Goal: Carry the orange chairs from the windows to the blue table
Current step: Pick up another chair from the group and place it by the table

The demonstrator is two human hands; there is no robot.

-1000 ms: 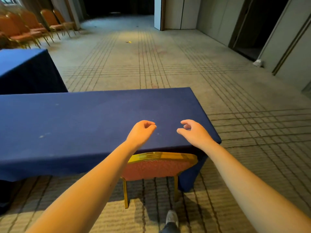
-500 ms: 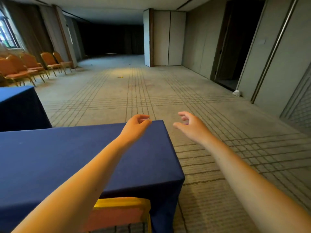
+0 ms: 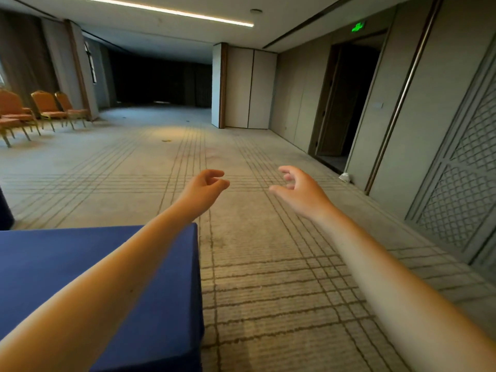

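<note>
The blue table point(image 3: 48, 264) fills the lower left, covered in a dark blue cloth down to the floor. Orange chairs point(image 3: 48, 108) with gold frames stand in a row at the far left, by the curtained wall. My left hand point(image 3: 205, 187) is stretched forward past the table's corner, its fingers loosely curled and holding nothing. My right hand point(image 3: 298, 190) is raised beside it over the carpet, fingers relaxed and empty. No chair shows at the table in this view.
Patterned beige carpet point(image 3: 255, 264) runs ahead to a dark far end. A dark doorway point(image 3: 346, 103) with a green exit sign opens in the right wall, beside a latticed panel point(image 3: 461, 189). A second blue-covered table's edge point(image 3: 4, 208) shows at the left.
My view has lifted and swung right, away from the table. The orange chair tucked under the table has dropped out of sight. Both hands stay raised and empty.
</note>
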